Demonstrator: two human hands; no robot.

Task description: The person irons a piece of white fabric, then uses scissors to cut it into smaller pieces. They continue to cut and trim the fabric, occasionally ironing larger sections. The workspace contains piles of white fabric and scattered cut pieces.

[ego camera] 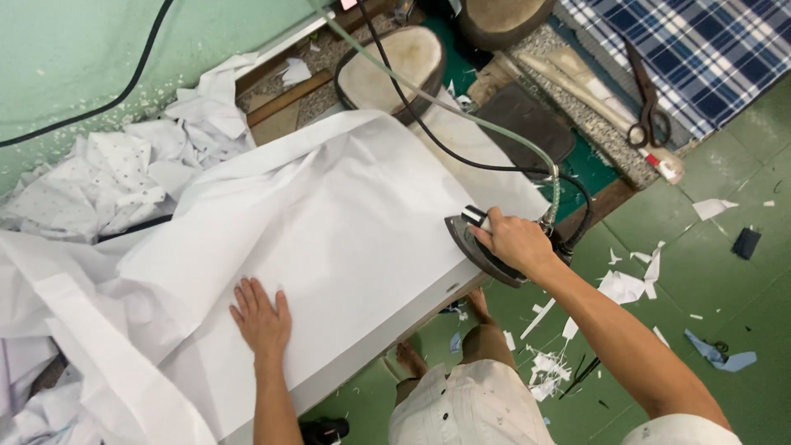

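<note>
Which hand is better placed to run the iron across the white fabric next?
Right. The right hand already grips the iron's handle at the board's edge, while the left hand lies flat, holding the white fabric down.

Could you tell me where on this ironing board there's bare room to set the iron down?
The flat white fabric between the left hand and the iron under the right hand is free. The board's left side is crowded with rumpled cloth.
</note>
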